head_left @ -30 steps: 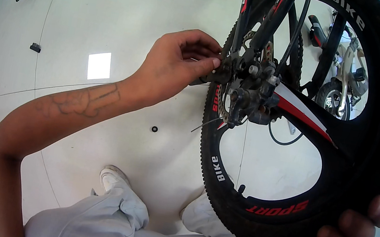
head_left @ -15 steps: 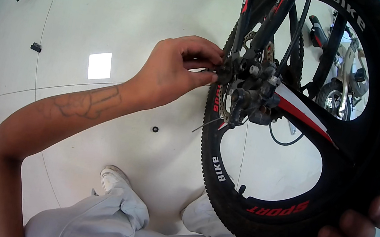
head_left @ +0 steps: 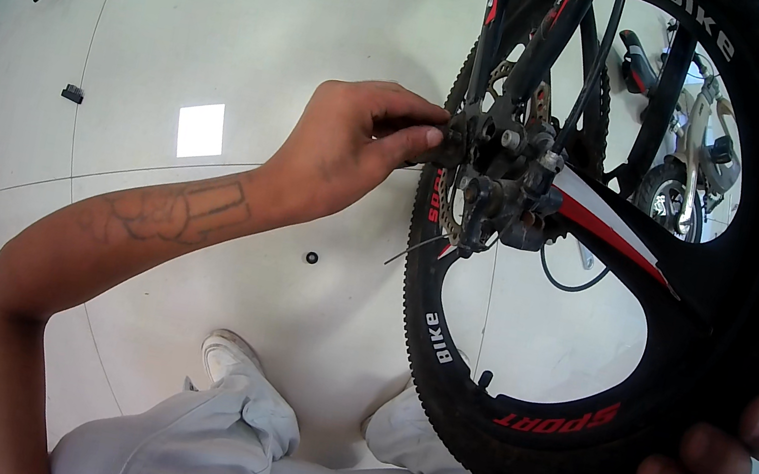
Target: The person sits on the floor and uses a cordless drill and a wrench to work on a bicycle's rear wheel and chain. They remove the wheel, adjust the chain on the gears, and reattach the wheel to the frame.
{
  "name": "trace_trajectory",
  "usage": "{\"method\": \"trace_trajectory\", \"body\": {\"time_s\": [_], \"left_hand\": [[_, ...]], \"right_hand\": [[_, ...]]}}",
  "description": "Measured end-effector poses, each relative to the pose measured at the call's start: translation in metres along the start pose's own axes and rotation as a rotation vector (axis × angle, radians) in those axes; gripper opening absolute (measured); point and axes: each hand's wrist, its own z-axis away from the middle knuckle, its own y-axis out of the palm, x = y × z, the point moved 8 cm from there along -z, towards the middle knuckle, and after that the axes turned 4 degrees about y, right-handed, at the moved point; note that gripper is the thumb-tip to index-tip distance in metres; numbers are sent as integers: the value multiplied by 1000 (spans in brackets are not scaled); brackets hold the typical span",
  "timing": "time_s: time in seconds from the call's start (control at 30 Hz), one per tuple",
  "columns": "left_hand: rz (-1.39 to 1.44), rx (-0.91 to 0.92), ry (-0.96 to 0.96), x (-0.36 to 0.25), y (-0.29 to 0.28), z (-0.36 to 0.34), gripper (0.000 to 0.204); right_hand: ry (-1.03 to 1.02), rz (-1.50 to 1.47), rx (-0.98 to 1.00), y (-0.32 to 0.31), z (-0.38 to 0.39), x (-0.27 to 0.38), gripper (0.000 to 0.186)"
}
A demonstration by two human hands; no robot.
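Ring [head_left: 312,258] on floor [head_left: 208,55]; wheel [head_left: 658,267] part-hides silver vehicle [head_left: 698,141].

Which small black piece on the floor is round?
The ring-shaped piece between the left hand and shoe; the black block farther left is angular.

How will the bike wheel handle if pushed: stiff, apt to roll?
The wheel is probably stiff: its red-and-white-striped spoke is broad and looks solid. Its round, knobby tire would likely roll readily and slip little. The black frame runs down to the wheel's middle, so a push might shift both together.
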Motion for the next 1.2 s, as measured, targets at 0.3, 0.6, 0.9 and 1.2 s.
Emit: {"method": "trace_trajectory", "body": {"time_s": [0.3, 0.6, 0.9, 1.2], "left_hand": [[37, 48, -132, 13, 3, -5, 27], [-35, 173, -411, 27, 5, -15, 49], [-27, 146, 170, -3, -1, -14, 15], [-80, 96, 285, -5, -3, -9, 17]], "right_hand": [[7, -10, 47, 5, -4, 7, 34], [8, -22, 85, 4, -2, 6, 30], [10, -27, 116, 13, -11, 10, 27], [11, -41, 157, 2, -3, 1, 25]]}}
